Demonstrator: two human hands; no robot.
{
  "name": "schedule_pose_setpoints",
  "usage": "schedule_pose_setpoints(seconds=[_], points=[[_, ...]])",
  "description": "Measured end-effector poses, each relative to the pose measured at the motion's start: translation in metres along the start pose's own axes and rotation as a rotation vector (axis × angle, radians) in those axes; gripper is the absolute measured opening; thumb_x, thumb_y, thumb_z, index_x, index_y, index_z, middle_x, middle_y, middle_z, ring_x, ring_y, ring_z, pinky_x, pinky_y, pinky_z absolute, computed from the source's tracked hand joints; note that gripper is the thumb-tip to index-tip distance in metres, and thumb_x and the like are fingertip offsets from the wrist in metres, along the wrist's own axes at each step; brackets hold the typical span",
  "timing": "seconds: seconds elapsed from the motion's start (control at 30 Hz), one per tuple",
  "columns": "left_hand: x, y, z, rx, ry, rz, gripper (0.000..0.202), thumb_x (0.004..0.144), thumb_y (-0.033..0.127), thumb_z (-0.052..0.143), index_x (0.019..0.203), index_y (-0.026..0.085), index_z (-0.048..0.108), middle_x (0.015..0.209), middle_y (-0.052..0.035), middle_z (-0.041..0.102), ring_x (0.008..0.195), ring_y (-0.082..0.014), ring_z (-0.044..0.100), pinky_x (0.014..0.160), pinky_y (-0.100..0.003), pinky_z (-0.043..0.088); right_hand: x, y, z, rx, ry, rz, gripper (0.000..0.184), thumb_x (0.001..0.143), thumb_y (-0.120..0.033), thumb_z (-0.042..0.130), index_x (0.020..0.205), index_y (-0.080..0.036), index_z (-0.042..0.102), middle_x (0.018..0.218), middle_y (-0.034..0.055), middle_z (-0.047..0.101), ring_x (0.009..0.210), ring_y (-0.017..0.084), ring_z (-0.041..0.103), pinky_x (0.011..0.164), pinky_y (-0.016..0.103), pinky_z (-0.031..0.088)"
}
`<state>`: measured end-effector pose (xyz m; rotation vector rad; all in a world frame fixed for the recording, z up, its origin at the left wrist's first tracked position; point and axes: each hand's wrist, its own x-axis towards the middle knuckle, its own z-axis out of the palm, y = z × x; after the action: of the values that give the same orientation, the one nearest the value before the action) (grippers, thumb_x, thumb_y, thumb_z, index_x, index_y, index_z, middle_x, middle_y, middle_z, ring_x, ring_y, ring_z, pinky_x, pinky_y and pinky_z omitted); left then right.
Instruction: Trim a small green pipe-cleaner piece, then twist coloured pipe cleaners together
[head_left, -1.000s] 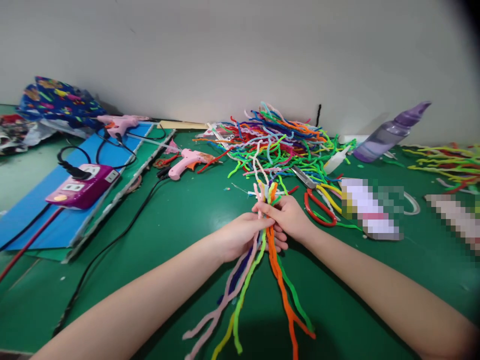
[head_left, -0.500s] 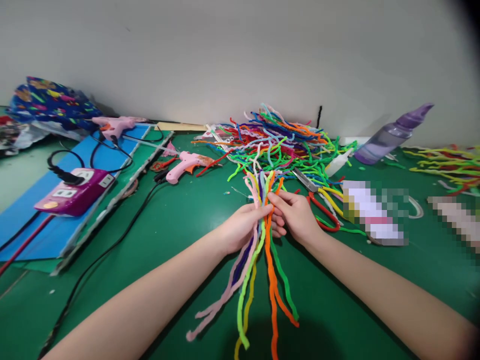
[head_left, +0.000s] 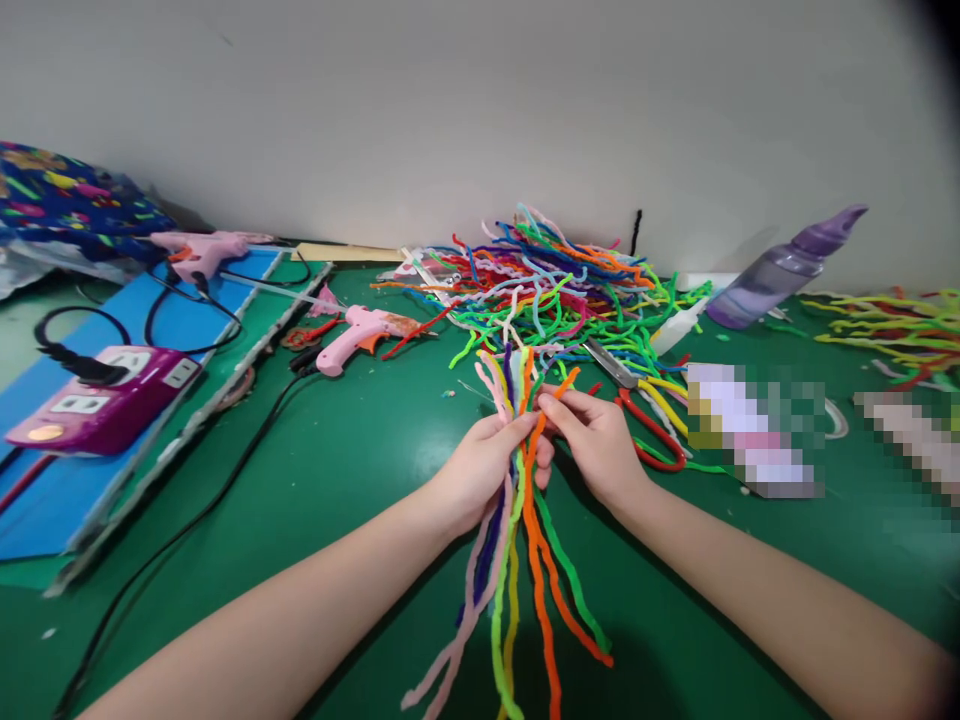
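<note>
My left hand (head_left: 484, 462) is closed around a bundle of fuzzy pipe cleaners (head_left: 507, 560) in pink, purple, yellow, lime, orange and green. Their long ends fan down toward me, while the short upper tips stick out above the fingers. With thumb and forefinger, my right hand (head_left: 592, 435) pinches an orange pipe cleaner (head_left: 568, 384) at the upper right of the bundle, its tip angled to the right. Just beyond my right hand lie scissors (head_left: 651, 440) with red and yellow handles.
A heap of coloured pipe cleaners (head_left: 555, 285) lies against the wall. Pink glue guns (head_left: 364, 335) and a purple power strip (head_left: 112, 400) with trailing black cords are on the left. To the right stand a tilted purple water bottle (head_left: 772, 270) and a small white glue bottle (head_left: 679, 325).
The orange pipe cleaner's upper tip has swung outward to the right, away from the other tips. My right hand has shifted slightly from the left one. The view has turned a little.
</note>
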<state>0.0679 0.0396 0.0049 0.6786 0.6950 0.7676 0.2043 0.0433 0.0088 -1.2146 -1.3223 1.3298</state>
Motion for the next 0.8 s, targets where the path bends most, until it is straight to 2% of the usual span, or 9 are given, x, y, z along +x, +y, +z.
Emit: schedule_pose_setpoints(seconds=[0.13, 0.2, 0.33, 0.43, 0.57, 0.8], points=[[0.0, 0.0, -0.005, 0.057, -0.068, -0.056, 0.037, 0.085, 0.04, 0.048, 0.063, 0.011, 0.057, 0.052, -0.0036, 0.056, 0.046, -0.0104, 0.052, 0.049, -0.022, 0.037, 0.001, 0.0, -0.001, -0.178, 0.104, -0.119, 0.032, 0.08, -0.043, 0.059, 0.06, -0.018, 0.056, 0.056, -0.0019, 0.05, 0.056, 0.012, 0.051, 0.057, 0.024, 0.041], [-0.001, 0.001, -0.004, 0.056, -0.074, -0.075, 0.034, 0.085, 0.038, 0.048, 0.07, 0.01, 0.059, 0.055, -0.0047, 0.059, 0.047, -0.0114, 0.055, 0.05, -0.022, 0.04, 0.002, 0.002, -0.002, -0.164, 0.148, -0.125, 0.033, 0.078, -0.043, 0.06, 0.058, -0.018, 0.055, 0.059, -0.0023, 0.047, 0.057, 0.011, 0.048, 0.055, 0.023, 0.04], [-0.005, 0.002, 0.001, 0.0, -0.081, -0.074, 0.024, 0.087, 0.029, 0.046, 0.098, 0.011, 0.059, 0.066, -0.005, 0.064, 0.052, -0.0138, 0.061, 0.055, -0.026, 0.046, 0.004, 0.004, -0.004, -0.103, 0.24, -0.108, 0.034, 0.078, -0.046, 0.06, 0.058, -0.018, 0.053, 0.06, -0.0025, 0.045, 0.055, 0.01, 0.044, 0.05, 0.023, 0.037], [-0.006, 0.002, 0.003, 0.002, -0.079, -0.07, 0.027, 0.086, 0.03, 0.047, 0.101, 0.01, 0.058, 0.064, -0.0039, 0.063, 0.051, -0.0127, 0.06, 0.054, -0.024, 0.046, 0.005, 0.004, -0.005, -0.121, 0.314, -0.143, 0.033, 0.078, -0.046, 0.06, 0.06, -0.018, 0.056, 0.056, -0.0026, 0.046, 0.054, 0.011, 0.043, 0.052, 0.023, 0.037], [-0.005, 0.002, 0.002, 0.001, -0.032, -0.046, 0.025, 0.085, 0.032, 0.05, 0.098, 0.012, 0.059, 0.059, 0.0002, 0.059, 0.047, -0.0096, 0.055, 0.048, -0.02, 0.042, 0.007, 0.006, -0.005, -0.095, 0.304, -0.122, 0.032, 0.08, -0.047, 0.058, 0.066, -0.018, 0.061, 0.056, -0.0022, 0.049, 0.054, 0.011, 0.046, 0.054, 0.024, 0.039], [-0.006, 0.0, 0.006, 0.006, 0.081, 0.016, 0.021, 0.087, 0.029, 0.047, 0.094, 0.013, 0.058, 0.061, 0.0002, 0.061, 0.049, -0.0099, 0.057, 0.051, -0.021, 0.044, 0.008, 0.012, -0.007, -0.028, 0.214, -0.08, 0.031, 0.081, -0.048, 0.055, 0.076, -0.018, 0.063, 0.065, -0.0002, 0.055, 0.058, 0.012, 0.054, 0.061, 0.026, 0.046]])
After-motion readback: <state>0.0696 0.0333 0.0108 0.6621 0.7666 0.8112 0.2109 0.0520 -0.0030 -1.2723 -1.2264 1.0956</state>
